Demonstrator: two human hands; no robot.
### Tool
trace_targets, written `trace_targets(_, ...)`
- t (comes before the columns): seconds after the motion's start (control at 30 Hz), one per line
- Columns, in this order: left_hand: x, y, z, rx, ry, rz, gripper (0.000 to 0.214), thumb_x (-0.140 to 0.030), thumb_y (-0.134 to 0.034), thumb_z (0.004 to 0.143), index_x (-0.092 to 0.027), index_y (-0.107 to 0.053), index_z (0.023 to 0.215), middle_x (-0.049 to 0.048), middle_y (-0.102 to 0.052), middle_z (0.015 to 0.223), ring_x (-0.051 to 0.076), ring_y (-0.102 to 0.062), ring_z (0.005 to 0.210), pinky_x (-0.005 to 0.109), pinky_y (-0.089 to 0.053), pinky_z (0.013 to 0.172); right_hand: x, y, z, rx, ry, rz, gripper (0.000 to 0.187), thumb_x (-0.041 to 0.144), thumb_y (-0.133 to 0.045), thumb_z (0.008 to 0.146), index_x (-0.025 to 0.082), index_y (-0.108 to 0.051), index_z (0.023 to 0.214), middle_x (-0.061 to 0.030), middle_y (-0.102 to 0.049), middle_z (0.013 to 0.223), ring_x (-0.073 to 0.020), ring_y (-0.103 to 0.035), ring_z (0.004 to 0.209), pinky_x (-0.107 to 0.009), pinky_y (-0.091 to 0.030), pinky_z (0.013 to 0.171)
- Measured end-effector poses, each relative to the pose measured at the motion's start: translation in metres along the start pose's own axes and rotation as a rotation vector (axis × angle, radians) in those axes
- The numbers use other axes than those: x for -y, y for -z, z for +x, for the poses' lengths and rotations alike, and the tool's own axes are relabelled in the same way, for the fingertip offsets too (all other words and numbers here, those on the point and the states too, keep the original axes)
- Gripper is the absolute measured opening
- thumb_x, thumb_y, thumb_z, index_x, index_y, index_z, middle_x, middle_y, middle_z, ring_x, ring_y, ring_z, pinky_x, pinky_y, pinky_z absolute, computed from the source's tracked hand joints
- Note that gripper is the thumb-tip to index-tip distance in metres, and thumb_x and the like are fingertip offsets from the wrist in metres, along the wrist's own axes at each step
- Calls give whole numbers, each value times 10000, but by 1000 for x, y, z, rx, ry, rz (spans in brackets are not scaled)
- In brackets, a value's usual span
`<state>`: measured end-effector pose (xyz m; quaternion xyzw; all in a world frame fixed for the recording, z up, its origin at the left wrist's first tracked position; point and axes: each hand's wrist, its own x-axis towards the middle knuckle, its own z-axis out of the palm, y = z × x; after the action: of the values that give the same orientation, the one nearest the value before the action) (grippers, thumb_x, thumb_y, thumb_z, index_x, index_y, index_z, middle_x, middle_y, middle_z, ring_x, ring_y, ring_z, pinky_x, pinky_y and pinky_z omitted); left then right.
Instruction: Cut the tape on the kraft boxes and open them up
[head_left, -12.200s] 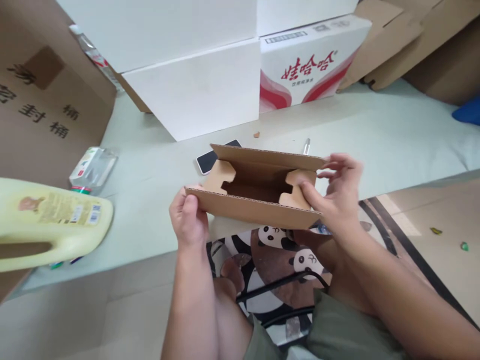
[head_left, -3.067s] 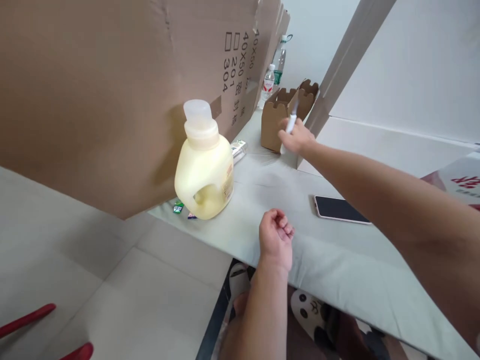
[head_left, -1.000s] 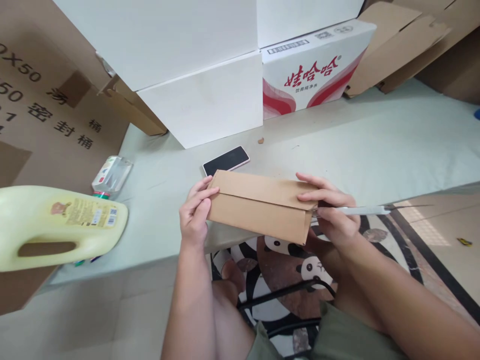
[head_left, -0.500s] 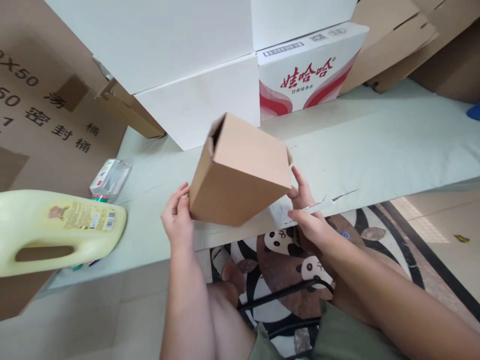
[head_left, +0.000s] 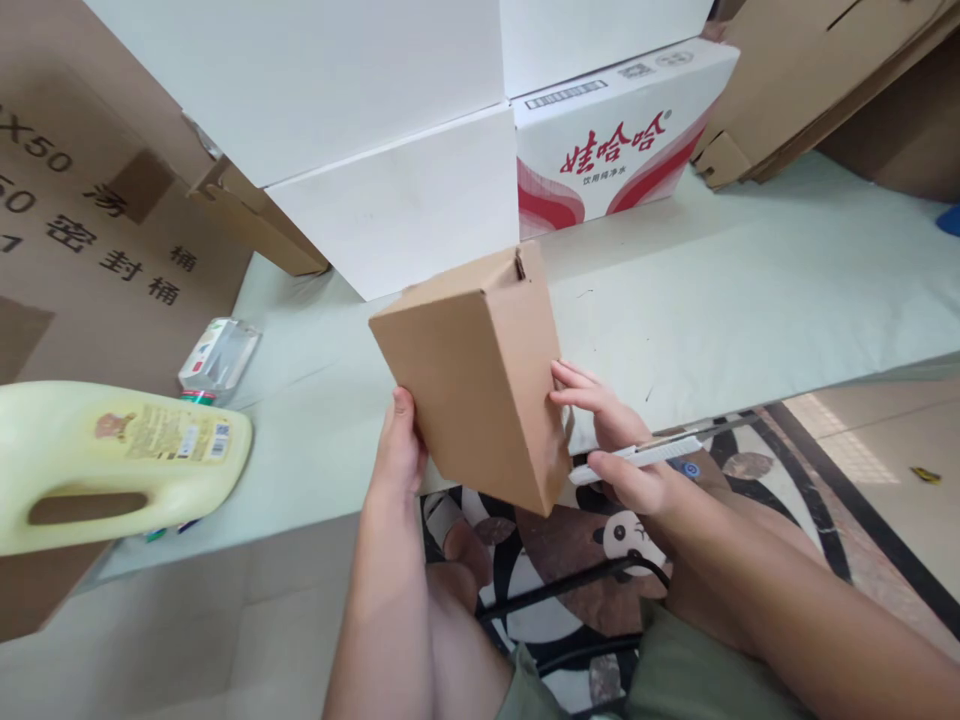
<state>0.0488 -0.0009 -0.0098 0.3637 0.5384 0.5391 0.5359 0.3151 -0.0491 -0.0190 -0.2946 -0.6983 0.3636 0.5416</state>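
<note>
I hold a small brown cardboard box (head_left: 480,375) tilted in the air above the near edge of the table. My left hand (head_left: 399,450) grips its lower left side, thumb on the near face. My right hand (head_left: 622,450) touches the box's right side with its fingertips and pinches a white pen-like tool (head_left: 652,452) that points at the box's lower corner. The box's flaps look closed, with a small slot at its top edge.
A pale green table (head_left: 750,290) carries stacked white boxes (head_left: 390,200), a red-and-white printed carton (head_left: 615,150) and folded brown cardboard (head_left: 810,70). A yellow jug (head_left: 112,460) lies at left beside a small plastic packet (head_left: 217,355). A large brown carton (head_left: 82,240) leans at left.
The box has turned in my hands from lying flat to standing on end and tilted. My right hand keeps the white tool and now sits at the box's lower right side.
</note>
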Motion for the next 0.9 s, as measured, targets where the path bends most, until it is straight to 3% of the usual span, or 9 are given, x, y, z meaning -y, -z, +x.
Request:
trace_targets(0.1, 0, -7, -5, 5, 193, 59, 766, -865, -683, 757, -207, -761, 1141, 131, -800, 1206, 328, -747, 1134, 413, -635, 857, 12, 5, 4, 21, 49, 6, 508, 519, -511, 1021, 334, -613, 1482, -22, -517, 1655, -325, -349, 1617, -618, -239, 1350)
trace_targets(0.23, 2, -16, -12, 217, 365, 237, 664, -785, -674, 821, -169, -770, 1049, 130, -812, 1029, 275, -766, 896, 368, -599, 734, 17, 11, 8, -2, 77, -46, 509, 508, -501, 1029, 322, -626, 1485, -36, -591, 1590, -325, -421, 1577, -609, -244, 1352)
trace_targets(0.3, 2, -17, -13, 278, 357, 383, 664, -774, -631, 851, -155, -772, 1045, 137, -799, 931, 284, -761, 831, 395, -591, 722, 15, 13, 10, -14, 88, -63, 488, 482, -507, 1027, 318, -642, 1467, -44, -630, 1547, -323, -469, 1543, -606, -263, 1347)
trace_targets(0.37, 0, -15, -11, 131, 148, 497, 663, -743, -657, 845, -157, -758, 1140, 152, -794, 973, 315, -766, 901, 444, -601, 784, 14, 13, 12, 17, 114, -73, 477, 462, -503, 1030, 306, -648, 1456, -58, -662, 1503, -316, -529, 1493, -598, -283, 1340)
trace_targets(0.47, -7, -9, -7, -107, -472, 448, 665, -704, -643, 882, -230, -683, 1347, 157, -722, 1357, 338, -665, 1308, 515, -547, 1069, 16, 10, 16, 125, 163, -92, 499, 457, -488, 1035, 261, -625, 1472, -100, -688, 1455, -308, -611, 1405, -592, -306, 1329)
trace_targets(0.53, -12, -5, -6, -33, -806, 454, 582, -661, -568, 954, -285, -672, 1387, 106, -627, 1527, 314, -523, 1492, 533, -426, 1229, 20, 5, 17, 209, 189, -90, 503, 443, -483, 1034, 230, -621, 1468, -120, -696, 1435, -297, -644, 1360, -582, -312, 1326)
trace_targets(0.57, -15, -4, -5, 37, -900, 514, 531, -629, -549, 980, -302, -688, 1373, 85, -616, 1543, 312, -480, 1529, 549, -371, 1271, 22, 3, 18, 242, 198, -90, 502, 430, -483, 1030, 219, -622, 1463, -127, -696, 1433, -295, -637, 1367, -575, -316, 1324)
trace_targets(0.7, -19, 1, -6, 179, -959, 755, 439, -519, -493, 1036, -292, -738, 1321, 72, -653, 1494, 331, -425, 1564, 632, -242, 1323, 24, -6, 17, 303, 205, -137, 529, 355, -510, 982, 207, -591, 1483, -129, -672, 1464, -303, -521, 1486, -552, -349, 1306)
trace_targets(0.9, -8, 0, -4, 88, -986, 687, 499, -475, -377, 1062, -264, -758, 1306, 75, -688, 1439, 316, -531, 1482, 606, -248, 1337, 17, -11, 14, 264, 217, -269, 611, 306, -556, 857, 263, -595, 1465, -96, -705, 1409, -339, -536, 1464, -538, -450, 1187)
